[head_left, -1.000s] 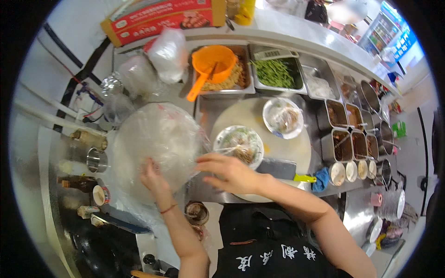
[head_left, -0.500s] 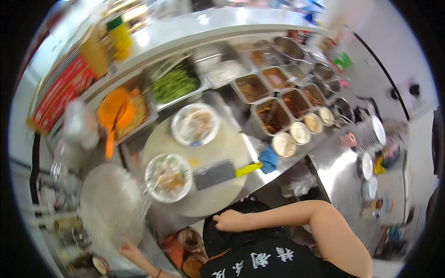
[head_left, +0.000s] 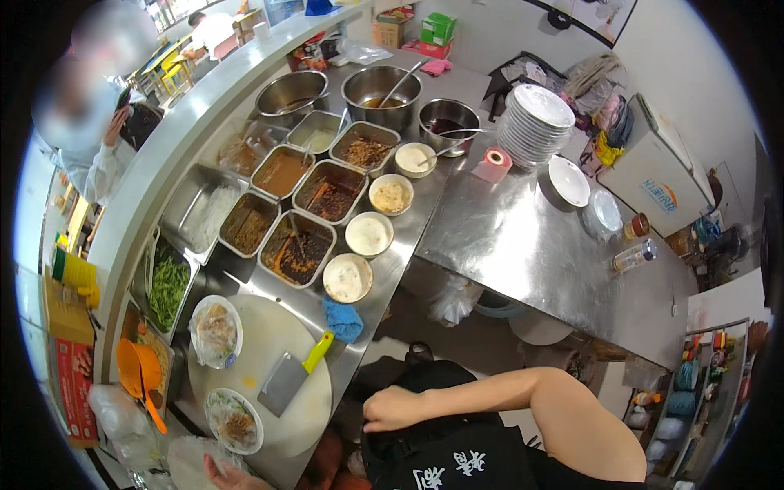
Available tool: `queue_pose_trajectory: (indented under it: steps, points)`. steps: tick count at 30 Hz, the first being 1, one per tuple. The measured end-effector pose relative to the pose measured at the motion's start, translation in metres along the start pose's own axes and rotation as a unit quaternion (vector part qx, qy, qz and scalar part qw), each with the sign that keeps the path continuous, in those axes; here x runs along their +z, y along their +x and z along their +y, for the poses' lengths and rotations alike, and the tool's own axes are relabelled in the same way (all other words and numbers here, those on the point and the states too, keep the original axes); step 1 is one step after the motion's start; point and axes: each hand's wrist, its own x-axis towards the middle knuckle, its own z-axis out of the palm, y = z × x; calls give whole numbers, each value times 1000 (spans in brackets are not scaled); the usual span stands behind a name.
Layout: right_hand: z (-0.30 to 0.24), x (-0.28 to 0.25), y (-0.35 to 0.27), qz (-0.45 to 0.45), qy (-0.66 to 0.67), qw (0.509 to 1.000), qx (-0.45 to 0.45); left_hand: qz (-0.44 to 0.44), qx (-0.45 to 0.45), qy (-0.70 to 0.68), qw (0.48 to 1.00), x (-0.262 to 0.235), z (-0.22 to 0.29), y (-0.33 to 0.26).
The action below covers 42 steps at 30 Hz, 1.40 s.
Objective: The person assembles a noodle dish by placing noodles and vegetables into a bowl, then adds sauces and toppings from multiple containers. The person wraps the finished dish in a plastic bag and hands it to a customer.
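My right hand point(head_left: 396, 408) is curled into a loose fist against my black apron point(head_left: 441, 445), with nothing visible in it. At the lower edge, my left hand point(head_left: 230, 475) has its fingers extended beside a clear plastic bag point(head_left: 189, 461); it is partly cut off. Just beyond it, a white bowl of noodles and toppings point(head_left: 235, 420) stands on the round cutting board point(head_left: 306, 420). Another white bowl point(head_left: 216, 331) with similar food sits farther back. Between them and the board's right edge lies a cleaver point(head_left: 284, 382) with a yellow-green handle, next to a blue cloth point(head_left: 342, 319).
Metal trays hold greens point(head_left: 167, 287), white noodles point(head_left: 214, 216) and dark sauces point(head_left: 329, 190). An orange strainer point(head_left: 137, 367) rests at left. Several small bowls point(head_left: 369, 233) line the counter's edge. Plates point(head_left: 535, 131) are stacked on the steel table point(head_left: 523, 245). Beyond the ledge stands a person point(head_left: 90, 139).
The view has swung to the right, so the bowls and board now sit farther left. My right hand stays curled at the apron. My left hand stays near the plastic bag.
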Motion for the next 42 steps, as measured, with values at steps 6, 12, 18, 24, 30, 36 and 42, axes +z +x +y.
queue_pose_trajectory:
  steps: [6,12,18,24,30,36,42]
  points:
    - [162,-67,-46,27,-282,924,255,-214,-22,-170,962,56,78,-41]
    - [280,-77,-65,-194,-443,832,270,-299,10,-207,931,73,151,-72]
    - [235,-83,-114,34,-381,916,121,-434,-58,-189,879,98,153,-115]
    - [225,-25,-178,199,-33,823,531,-641,-61,-166,747,155,163,-166]
    - [417,58,-189,565,263,489,611,-755,139,-141,625,263,182,-213]
    - [365,11,-144,438,517,508,532,-752,135,-150,627,361,211,-289]
    - [309,23,-150,428,675,433,417,-737,209,-45,641,379,192,-339]
